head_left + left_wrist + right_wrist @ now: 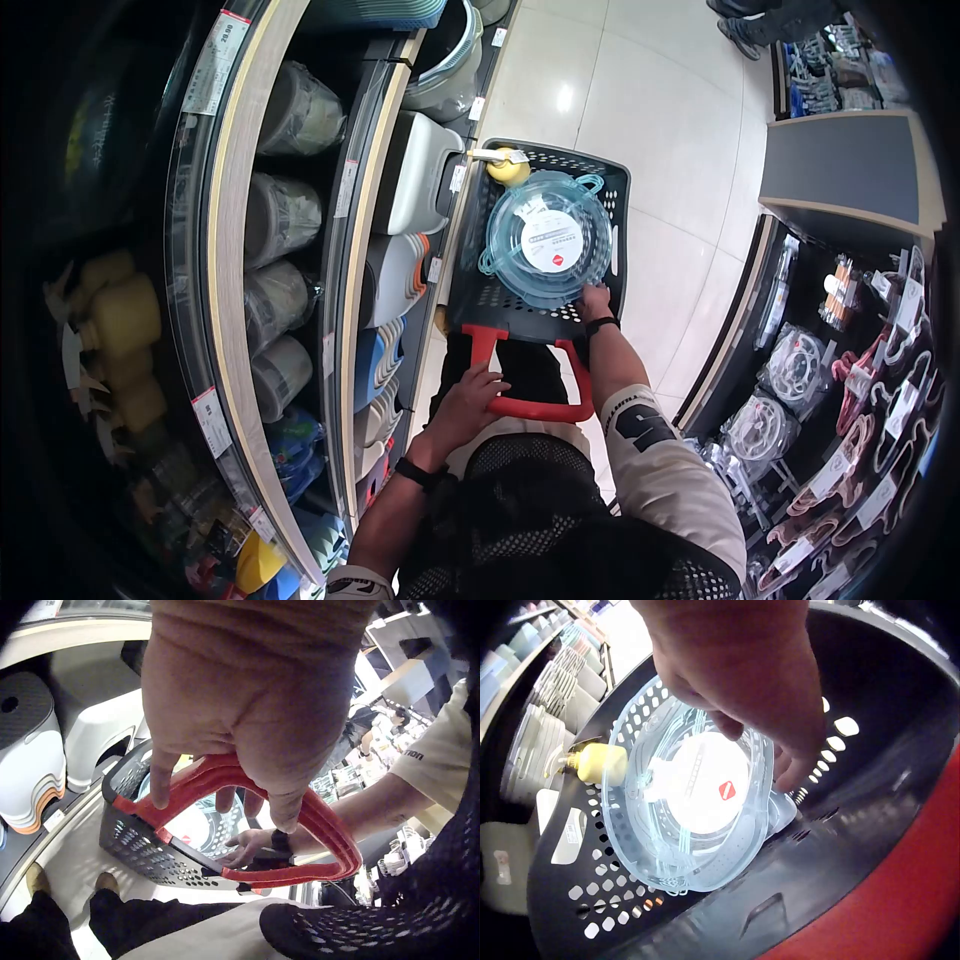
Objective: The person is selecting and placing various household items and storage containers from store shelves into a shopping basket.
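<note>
A dark perforated shopping basket (470,285) is in front of me, its red handle (535,408) toward my body. My left hand (463,408) grips one side of this handle; in the left wrist view its fingers (161,776) curl over the red bar. Inside the basket lies a clear blue plastic basin (731,862) with a round white label and light blue cord. My right hand (597,302) pinches the basin's near right rim, thumb inside the wall and fingers outside. A yellow bottle (604,763) with a pale pump top sits beside the basin, at the basket's far left corner.
Shelves on the left hold grey tubs (285,215), a white stool (425,170) and stacked stools. Hangers (890,400) and packaged goods hang on the right. A pale tiled floor (670,160) runs ahead, with another person's shoe (738,38) at the top right.
</note>
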`<action>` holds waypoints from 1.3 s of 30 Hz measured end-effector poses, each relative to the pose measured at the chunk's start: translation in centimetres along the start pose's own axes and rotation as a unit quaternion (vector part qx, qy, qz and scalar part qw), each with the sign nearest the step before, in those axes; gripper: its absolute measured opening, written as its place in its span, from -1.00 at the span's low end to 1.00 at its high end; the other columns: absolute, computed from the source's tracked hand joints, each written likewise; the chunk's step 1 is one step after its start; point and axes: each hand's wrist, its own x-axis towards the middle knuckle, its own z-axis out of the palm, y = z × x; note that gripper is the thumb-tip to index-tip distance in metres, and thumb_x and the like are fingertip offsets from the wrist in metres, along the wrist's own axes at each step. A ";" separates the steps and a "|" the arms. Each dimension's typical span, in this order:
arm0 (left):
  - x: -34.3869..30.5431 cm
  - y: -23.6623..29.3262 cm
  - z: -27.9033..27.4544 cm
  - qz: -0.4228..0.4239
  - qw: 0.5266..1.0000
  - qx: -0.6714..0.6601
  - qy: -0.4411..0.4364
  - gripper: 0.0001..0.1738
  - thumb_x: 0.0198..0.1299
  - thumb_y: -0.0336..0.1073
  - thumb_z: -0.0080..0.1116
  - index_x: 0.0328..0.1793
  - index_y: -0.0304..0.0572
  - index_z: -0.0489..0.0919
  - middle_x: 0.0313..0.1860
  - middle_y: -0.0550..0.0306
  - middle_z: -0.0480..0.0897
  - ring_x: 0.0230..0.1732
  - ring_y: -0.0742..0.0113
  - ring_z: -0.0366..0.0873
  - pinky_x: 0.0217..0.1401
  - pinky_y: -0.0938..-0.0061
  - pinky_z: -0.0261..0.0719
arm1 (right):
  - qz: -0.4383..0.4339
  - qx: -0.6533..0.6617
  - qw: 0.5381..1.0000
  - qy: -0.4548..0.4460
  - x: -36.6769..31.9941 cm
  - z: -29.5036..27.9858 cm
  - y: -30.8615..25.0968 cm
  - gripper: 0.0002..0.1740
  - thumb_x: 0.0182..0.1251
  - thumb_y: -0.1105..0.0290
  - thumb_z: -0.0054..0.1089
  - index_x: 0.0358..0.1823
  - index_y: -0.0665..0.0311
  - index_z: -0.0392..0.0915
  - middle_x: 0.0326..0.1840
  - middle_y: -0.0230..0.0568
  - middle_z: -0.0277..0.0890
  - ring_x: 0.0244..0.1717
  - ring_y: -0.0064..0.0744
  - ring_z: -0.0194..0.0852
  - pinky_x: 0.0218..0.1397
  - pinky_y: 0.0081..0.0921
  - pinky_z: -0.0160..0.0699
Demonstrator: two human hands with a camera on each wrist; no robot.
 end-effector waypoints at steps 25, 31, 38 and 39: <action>-0.2 -0.3 0.1 -0.049 0.998 -0.047 -0.005 -0.48 0.09 -0.21 0.47 0.21 -0.10 0.64 0.35 0.05 0.56 0.58 -0.05 0.30 0.49 0.13 0.45 | -0.659 -0.344 0.663 -0.090 -8.8 19.3 -21.7 -0.26 0.23 0.38 0.35 0.48 0.19 0.34 0.45 0.17 0.37 0.38 0.19 0.43 0.39 -0.08 0.51; -0.3 -0.5 0.2 -0.048 0.996 -0.074 0.026 -0.50 0.14 -0.16 0.43 0.21 -0.11 0.65 0.34 0.05 0.57 0.55 -0.07 0.31 0.49 0.13 0.45 | -0.536 -0.529 0.645 -0.128 -6.7 23.6 -24.2 -0.51 0.33 0.27 0.29 0.28 0.17 0.50 0.33 0.02 0.51 0.27 0.16 0.55 0.32 -0.09 0.59; -0.5 -0.9 0.8 -0.034 0.997 -0.061 0.046 -0.52 0.17 -0.14 0.40 0.21 -0.09 0.64 0.34 0.05 0.57 0.54 -0.05 0.33 0.43 0.13 0.49 | -0.523 -0.543 0.654 -0.054 -6.4 23.9 -23.3 -0.63 0.41 0.16 0.21 0.18 0.02 0.62 0.05 0.07 0.68 0.10 0.16 0.66 0.17 0.01 0.65; -0.4 -0.8 0.7 -0.040 0.997 -0.052 0.047 -0.52 0.17 -0.14 0.40 0.20 -0.09 0.65 0.33 0.05 0.57 0.54 -0.04 0.33 0.44 0.13 0.49 | -0.518 -0.534 0.667 -0.043 -6.6 23.5 -23.3 -0.64 0.42 0.16 0.20 0.19 0.02 0.62 0.06 0.06 0.68 0.08 0.17 0.67 0.16 0.00 0.65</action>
